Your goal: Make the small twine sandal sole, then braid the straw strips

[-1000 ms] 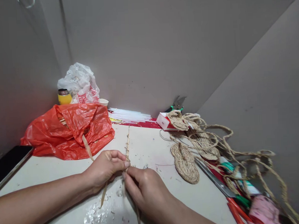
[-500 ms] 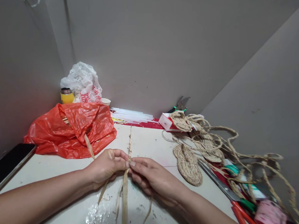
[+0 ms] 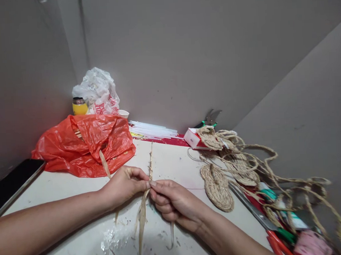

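Observation:
Fingers of my left hand (image 3: pixel 127 183) and my right hand (image 3: pixel 171 199) meet at the middle of the table, both pinching a thin plait of dry straw-coloured fibre (image 3: pixel 151 164). The plaited part runs away from me above the fingertips and narrows to a point. Loose flat strips (image 3: pixel 141 216) hang down towards me below the pinch. Another strand end shows under my right hand, and one under my left wrist. The exact crossing of the strands is hidden by my thumbs and fingers.
A red plastic bag (image 3: pixel 85 147) and a phone (image 3: pixel 16 183) lie on the left. Glue sticks (image 3: pixel 153 129) lie at the back. Woven sole-shaped pieces (image 3: pixel 218 187), tangled braided cord (image 3: pixel 270 156), pruning shears (image 3: pixel 211 118) and red-handled scissors (image 3: pixel 275 240) crowd the right.
The right hand's fingers have curled in more, and the loose strips below have shifted. Both hands stay on the plait. The whole view has shifted slightly.

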`<state>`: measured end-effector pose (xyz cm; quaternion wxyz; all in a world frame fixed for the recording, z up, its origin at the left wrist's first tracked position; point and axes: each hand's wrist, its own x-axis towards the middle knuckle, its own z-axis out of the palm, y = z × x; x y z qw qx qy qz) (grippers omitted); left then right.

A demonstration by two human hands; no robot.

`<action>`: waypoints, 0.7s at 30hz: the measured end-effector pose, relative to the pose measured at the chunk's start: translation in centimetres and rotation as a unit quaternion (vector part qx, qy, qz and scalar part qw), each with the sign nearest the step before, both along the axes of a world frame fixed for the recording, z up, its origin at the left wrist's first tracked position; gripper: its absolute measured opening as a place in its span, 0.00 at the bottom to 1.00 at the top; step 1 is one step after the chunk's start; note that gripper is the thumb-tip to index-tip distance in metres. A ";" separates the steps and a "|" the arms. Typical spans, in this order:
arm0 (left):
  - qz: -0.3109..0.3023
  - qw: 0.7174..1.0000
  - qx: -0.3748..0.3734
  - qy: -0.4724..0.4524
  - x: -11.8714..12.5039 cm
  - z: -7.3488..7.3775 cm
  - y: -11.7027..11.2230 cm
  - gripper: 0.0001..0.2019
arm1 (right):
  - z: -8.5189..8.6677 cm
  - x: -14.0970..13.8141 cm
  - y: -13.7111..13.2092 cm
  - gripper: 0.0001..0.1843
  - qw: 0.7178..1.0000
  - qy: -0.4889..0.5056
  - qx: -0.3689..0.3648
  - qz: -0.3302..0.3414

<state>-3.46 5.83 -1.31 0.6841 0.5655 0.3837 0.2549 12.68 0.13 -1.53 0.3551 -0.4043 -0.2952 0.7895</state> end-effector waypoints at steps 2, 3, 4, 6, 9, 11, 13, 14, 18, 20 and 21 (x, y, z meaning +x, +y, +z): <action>-0.024 1.000 0.001 -0.004 -0.1 0.3 0.2 0.12 | 0.1 -0.1 -0.1 0.17 1.000 0.002 -0.005 -0.013; -0.036 0.999 -0.001 -0.005 -0.1 0.6 0.3 0.12 | 0.2 -0.2 -0.2 0.17 1.000 0.000 -0.007 -0.018; -0.046 0.999 -0.005 -0.001 -0.2 0.8 0.4 0.11 | 0.2 -0.3 -0.2 0.16 1.000 -0.003 -0.010 -0.023; -0.061 0.998 -0.024 0.013 -0.3 1.4 0.4 0.09 | 0.3 -0.4 -0.3 0.16 0.999 -0.015 -0.015 -0.033; -0.087 0.995 -0.043 0.033 -0.5 1.8 0.3 0.06 | 0.3 -0.7 -0.5 0.16 0.998 -0.040 -0.014 -0.048; -0.107 0.992 -0.042 0.051 -0.6 1.8 0.0 0.08 | 0.3 -1.0 -0.7 0.16 0.997 -0.050 -0.012 -0.057; -0.123 0.989 -0.033 0.072 -0.8 1.8 -0.4 0.09 | 0.3 -1.2 -0.9 0.16 0.996 -0.056 -0.007 -0.062; -0.129 0.988 -0.028 0.083 -0.8 1.8 -0.7 0.09 | 0.2 -1.3 -0.9 0.16 0.996 -0.057 -0.003 -0.065; -0.132 0.983 0.003 0.125 -0.9 1.9 -1.9 0.15 | 0.1 -1.6 -1.2 0.20 0.995 -0.057 0.003 -0.083; -0.121 0.983 0.027 0.138 -0.8 1.8 -2.5 0.16 | 0.1 -1.8 -1.3 0.22 0.994 -0.062 0.000 -0.087; -0.111 0.984 0.035 0.136 -0.7 1.7 -2.7 0.16 | 0.1 -1.9 -1.3 0.22 0.994 -0.067 0.001 -0.087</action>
